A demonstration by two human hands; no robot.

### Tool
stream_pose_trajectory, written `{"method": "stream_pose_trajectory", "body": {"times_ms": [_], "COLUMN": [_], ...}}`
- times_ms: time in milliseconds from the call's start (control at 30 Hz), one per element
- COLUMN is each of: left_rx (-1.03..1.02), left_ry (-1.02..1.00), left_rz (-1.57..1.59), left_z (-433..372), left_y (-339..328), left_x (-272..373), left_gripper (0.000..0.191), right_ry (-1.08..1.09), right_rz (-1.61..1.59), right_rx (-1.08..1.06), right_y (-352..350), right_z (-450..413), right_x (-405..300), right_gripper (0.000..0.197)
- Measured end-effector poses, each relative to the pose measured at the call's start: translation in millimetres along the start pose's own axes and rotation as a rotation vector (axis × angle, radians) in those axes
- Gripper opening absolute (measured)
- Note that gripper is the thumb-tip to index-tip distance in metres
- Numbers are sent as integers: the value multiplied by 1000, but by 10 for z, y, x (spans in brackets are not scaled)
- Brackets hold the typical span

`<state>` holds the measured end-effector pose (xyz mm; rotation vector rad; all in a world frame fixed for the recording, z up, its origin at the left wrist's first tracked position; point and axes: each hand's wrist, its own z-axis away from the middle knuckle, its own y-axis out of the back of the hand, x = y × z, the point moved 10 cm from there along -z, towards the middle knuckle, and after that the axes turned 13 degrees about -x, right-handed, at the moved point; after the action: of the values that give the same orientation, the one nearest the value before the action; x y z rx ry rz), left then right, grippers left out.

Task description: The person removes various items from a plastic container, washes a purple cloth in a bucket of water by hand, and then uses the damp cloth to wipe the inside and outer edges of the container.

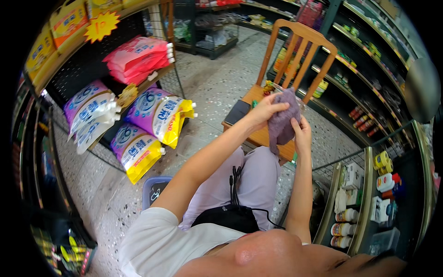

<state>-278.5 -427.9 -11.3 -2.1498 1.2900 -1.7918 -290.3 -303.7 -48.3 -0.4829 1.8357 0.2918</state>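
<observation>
A purple-grey fabric piece [284, 119] is held up between my two hands, above the seat of a wooden chair [264, 136]. My left hand [273, 109] grips its upper left part, with the thumb lying across the front. On the other side, my right hand [302, 133] pinches its right edge between thumb and fingers. One narrow end of the fabric hangs down towards my knees. A dark flat object [237, 112] lies on the chair seat at the left. Small colourful items [268, 87] and clear plastic are partly hidden behind my hands.
Purple and yellow detergent pouches [136, 152] and pink pouches [138, 59] fill a rack at the left. A blue-rimmed bin [147, 194] stands beside my leg. Shelves with white bottles [343, 229] are close at the right. Black cables [235, 183] lie on my lap.
</observation>
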Motion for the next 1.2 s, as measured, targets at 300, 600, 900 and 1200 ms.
{"method": "stream_pose_trajectory", "body": {"times_ms": [300, 600, 900, 1200], "left_rx": [-12, 57, -30, 18], "left_ry": [284, 204, -154, -174], "left_rz": [331, 4, -878, -971], "left_z": [-40, -11, -397, -574], "left_y": [486, 414, -36, 278], "left_x": [-636, -646, -356, -558], "left_gripper": [57, 27, 18, 18], "right_ry": [158, 33, -322, -88], "right_rz": [-92, 172, 1031, 103], "right_rx": [262, 482, 624, 6], "right_y": [74, 365, 784, 607], "right_z": [-74, 259, 408, -122], "right_x": [-453, -446, -433, 575], "right_gripper": [17, 11, 30, 63]}}
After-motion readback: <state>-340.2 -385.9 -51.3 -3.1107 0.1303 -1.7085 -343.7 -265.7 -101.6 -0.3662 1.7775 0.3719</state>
